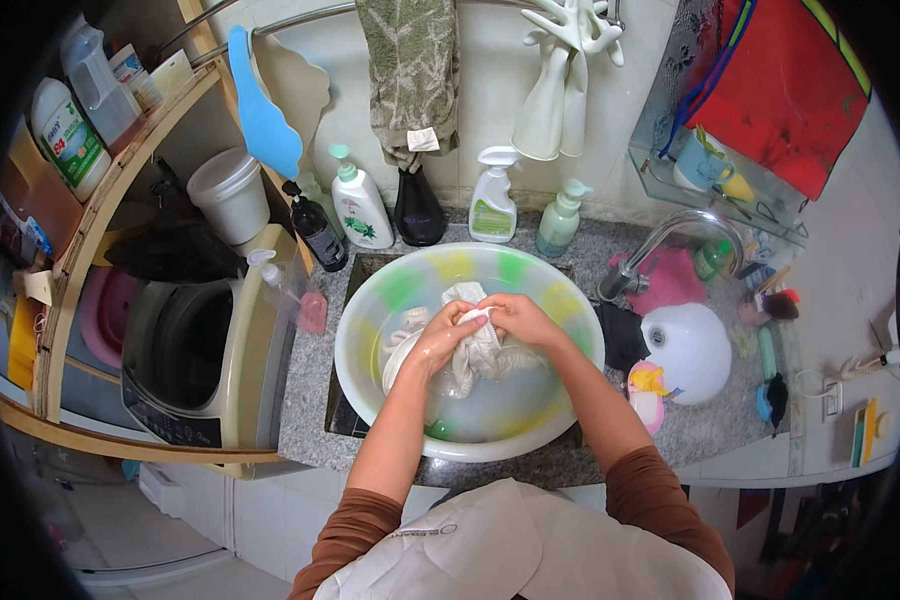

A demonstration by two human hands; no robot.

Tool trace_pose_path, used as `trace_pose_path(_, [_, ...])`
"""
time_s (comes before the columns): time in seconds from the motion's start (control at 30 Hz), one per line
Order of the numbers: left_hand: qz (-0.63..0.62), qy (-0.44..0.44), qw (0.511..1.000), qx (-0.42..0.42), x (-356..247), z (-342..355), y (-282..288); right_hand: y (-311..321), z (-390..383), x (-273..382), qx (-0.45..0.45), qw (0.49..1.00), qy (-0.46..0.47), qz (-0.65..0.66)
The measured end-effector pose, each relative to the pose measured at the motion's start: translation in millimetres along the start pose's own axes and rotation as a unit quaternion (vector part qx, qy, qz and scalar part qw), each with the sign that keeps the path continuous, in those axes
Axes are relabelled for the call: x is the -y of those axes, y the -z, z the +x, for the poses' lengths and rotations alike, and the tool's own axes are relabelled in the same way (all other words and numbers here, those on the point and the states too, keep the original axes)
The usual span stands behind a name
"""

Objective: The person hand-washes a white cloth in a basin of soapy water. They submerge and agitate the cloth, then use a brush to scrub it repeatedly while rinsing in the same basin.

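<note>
Both of my hands are over a large white plastic basin [368, 398] with green and yellow patches and water inside, set on the grey speckled counter. My left hand [448, 330] pinches a wet white cloth [475, 355] from the left side, and my right hand [515, 320] holds it from the right, close beside my left fingers. More white fabric [408, 325] lies in the water under and left of my hands.
A chrome faucet [630, 275], white bowl [700, 355] and pink soap dish [647, 410] are right of the basin. Several bottles [360, 210] line the back. An open washing machine [195, 350] and bottle shelf [140, 130] stand left. Rubber gloves [560, 90] hang above.
</note>
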State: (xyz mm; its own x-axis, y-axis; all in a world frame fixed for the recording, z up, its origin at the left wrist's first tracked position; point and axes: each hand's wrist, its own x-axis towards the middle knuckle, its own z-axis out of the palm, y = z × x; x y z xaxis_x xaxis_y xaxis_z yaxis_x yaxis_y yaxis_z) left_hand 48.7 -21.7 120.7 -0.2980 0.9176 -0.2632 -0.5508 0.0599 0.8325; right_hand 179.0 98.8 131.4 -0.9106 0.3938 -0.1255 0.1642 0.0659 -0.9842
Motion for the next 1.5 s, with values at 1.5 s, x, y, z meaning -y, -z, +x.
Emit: trace_pose_path(1.5, [0.053, -0.063, 0.98, -0.181, 40, 37, 37, 51, 56, -212, -0.235, 0.784, 0.034, -0.573])
